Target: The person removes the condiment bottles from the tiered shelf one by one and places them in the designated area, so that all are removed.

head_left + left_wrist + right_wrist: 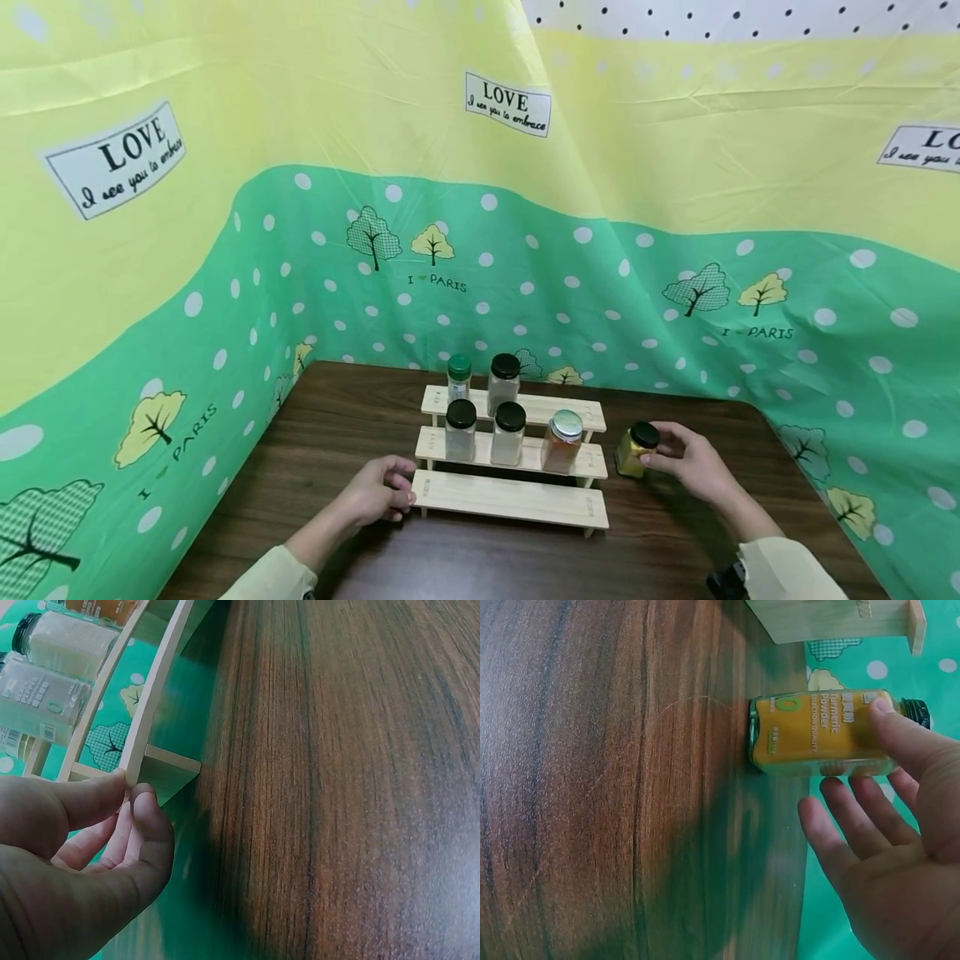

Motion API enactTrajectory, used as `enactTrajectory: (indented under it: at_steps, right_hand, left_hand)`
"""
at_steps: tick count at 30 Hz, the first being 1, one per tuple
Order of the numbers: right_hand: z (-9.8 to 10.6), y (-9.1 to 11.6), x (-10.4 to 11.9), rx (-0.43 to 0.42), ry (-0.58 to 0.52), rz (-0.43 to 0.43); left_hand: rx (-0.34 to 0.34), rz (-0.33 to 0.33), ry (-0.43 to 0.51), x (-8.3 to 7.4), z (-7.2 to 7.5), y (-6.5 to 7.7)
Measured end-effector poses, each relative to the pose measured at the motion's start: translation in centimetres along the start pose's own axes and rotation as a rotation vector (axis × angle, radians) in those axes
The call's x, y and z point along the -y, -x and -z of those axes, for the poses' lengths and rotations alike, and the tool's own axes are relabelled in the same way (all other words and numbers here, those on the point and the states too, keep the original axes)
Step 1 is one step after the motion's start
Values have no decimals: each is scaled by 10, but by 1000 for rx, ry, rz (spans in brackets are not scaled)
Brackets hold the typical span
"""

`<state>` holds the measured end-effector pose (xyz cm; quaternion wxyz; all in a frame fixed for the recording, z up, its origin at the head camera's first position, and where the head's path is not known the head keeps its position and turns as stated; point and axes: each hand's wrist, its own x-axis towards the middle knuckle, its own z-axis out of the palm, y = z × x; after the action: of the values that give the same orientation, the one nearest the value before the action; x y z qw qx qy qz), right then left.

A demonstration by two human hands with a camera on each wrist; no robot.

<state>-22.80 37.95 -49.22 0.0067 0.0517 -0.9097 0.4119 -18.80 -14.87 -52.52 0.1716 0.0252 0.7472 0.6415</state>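
A pale wooden rack with three stepped tiers (517, 498) stands on the table. My left hand (375, 492) is at the left end of its lowest tier, thumb and fingertip pinching the board's corner (135, 754). To the right of the rack, a spice jar of yellow turmeric powder (817, 733) with a black lid stands upright. My right hand (693, 468) holds this jar from the right, thumb against the label side and fingers around behind it. In the right wrist view, two lower fingers (831, 836) are spread away from the glass.
The middle tier carries two black-lidded jars (460, 435) (507, 437) and a silver-lidded jar of orange-brown spice (562, 446). On the top tier are a green-capped bottle (459, 375) and another black-lidded jar (503, 387). A patterned cloth (525, 283) hangs behind the brown wooden table (337, 417).
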Motion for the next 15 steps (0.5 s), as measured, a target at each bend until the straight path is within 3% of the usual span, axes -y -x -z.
enactTrajectory:
  at_steps: [8, 15]
  right_hand:
    - [6, 1, 5, -29, 63, 26]
    - [22, -8, 32, -57, 178, 90]
  left_hand:
    - [4, 9, 10, 0, -1, 0]
    - [-2, 20, 22, -2, 0, 0]
